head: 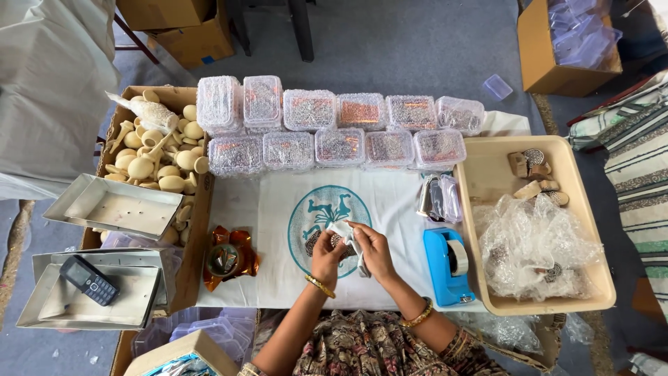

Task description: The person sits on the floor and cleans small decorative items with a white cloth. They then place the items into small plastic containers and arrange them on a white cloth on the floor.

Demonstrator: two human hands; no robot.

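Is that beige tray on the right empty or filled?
Partly filled: the beige tray holds crumpled bubble wrap and wooden blocks; bare floor shows at its left.

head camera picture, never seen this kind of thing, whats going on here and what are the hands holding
There is one picture, taken by a camera worn on a person's head, looking straight down at their work table. No machine is involved: the left hand and right hand are the person's own, each with a gold bangle. Together they hold a small object partly covered in white wrapping; what it is cannot be told. They work over a white cloth with a teal round print. Behind it stand two rows of bubble-wrapped clear boxes. A blue tape dispenser sits at the right, beside a beige tray of bubble wrap. At the left is a cardboard box of wooden pieces.
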